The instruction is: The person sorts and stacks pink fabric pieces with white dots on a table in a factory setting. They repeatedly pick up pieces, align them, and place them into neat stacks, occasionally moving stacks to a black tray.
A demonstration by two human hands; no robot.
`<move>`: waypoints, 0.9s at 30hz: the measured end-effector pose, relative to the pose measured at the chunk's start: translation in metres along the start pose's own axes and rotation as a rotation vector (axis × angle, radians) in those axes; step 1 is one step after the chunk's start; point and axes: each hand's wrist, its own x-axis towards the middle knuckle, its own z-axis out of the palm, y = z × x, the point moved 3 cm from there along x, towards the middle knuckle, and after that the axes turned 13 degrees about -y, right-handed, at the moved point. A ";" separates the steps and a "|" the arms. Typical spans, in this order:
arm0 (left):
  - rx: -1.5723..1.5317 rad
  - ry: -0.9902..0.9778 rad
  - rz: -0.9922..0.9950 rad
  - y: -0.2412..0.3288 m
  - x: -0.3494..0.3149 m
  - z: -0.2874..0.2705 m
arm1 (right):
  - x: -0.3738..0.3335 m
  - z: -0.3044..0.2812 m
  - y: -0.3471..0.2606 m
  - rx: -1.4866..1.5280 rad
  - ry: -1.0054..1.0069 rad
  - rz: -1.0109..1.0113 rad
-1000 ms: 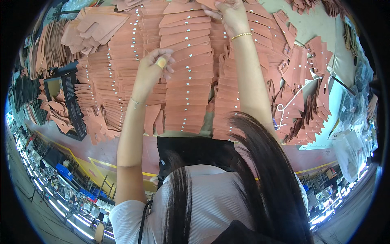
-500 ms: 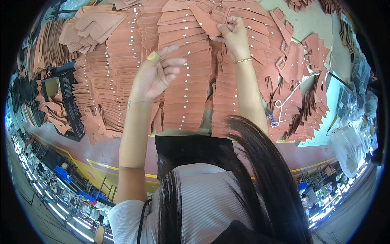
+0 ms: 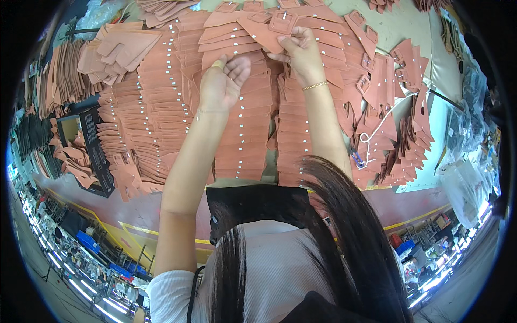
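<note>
Step in hand: handling one buckled piece [image 3: 264,35]. Right hand [image 3: 303,58] pinches its near edge, over overlapping pink pieces [image 3: 249,121]. Left hand [image 3: 222,86], fingers loosely curled, looks empty. Moving piece likely calls for steady pinch, neighbours undisturbed.

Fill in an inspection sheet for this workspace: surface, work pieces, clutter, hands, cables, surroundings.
Surface: pale table, largely covered by overlapping rows of reddish-brown pieces.
Work pieces: a buckled piece, its square buckle uppermost, lies above one row.
Clutter: open black box holding loose pieces at left; clear plastic bags at right.
Hands: right hand pinches the buckled piece's edge; left hand hovers loosely curled over a row, nothing seen in it; contact unclear.
Cables: white cord looped over pieces at right; whether electrical, cannot tell.
Surroundings: blue bins and bright lights beyond the floor's yellow lines.
</note>
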 end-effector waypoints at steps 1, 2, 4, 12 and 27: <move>0.062 -0.046 -0.007 0.001 -0.007 -0.002 | -0.003 0.002 -0.005 0.063 -0.019 -0.006; 0.110 -0.040 -0.034 0.001 -0.013 -0.005 | -0.006 0.002 -0.010 0.115 -0.014 0.008; 0.100 -0.071 0.073 -0.003 -0.031 -0.012 | -0.014 0.008 -0.021 0.226 -0.163 -0.015; -0.077 -0.124 0.218 -0.010 -0.057 -0.047 | -0.052 0.035 0.039 -0.061 -0.362 0.253; 0.017 -0.218 0.335 0.016 -0.101 -0.082 | -0.093 0.067 0.041 -0.328 -0.432 0.359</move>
